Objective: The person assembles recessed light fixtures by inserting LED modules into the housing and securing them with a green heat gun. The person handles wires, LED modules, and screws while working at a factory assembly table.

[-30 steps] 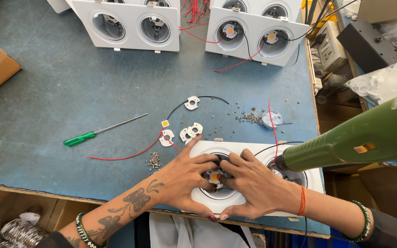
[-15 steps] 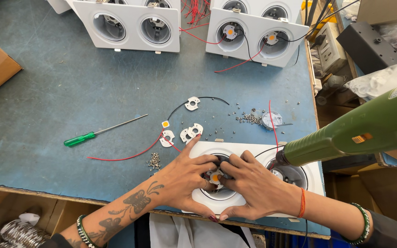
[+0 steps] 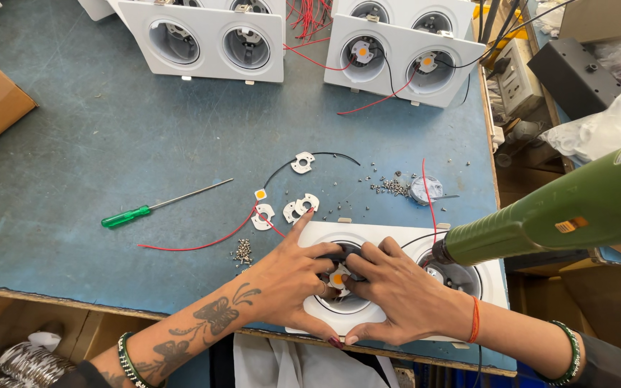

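Pinching a small round LED chip holder point(image 3: 338, 277) w/ both hands: left hand point(image 3: 290, 276) & right hand point(image 3: 397, 294) fingertips pressed together inside near white twin downlight housing point(image 3: 389, 237); green screwdriver point(image 3: 129, 215) left, green power driver point(image 3: 540, 215) right.

screwdriver point(image 3: 159, 205) left of brackets point(image 3: 285, 210), screws point(image 3: 391, 187) right

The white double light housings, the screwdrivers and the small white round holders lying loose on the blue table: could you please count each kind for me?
White double light housings: 3
Green-handled screwdriver: 1
Small white round holders: 3
Total: 7
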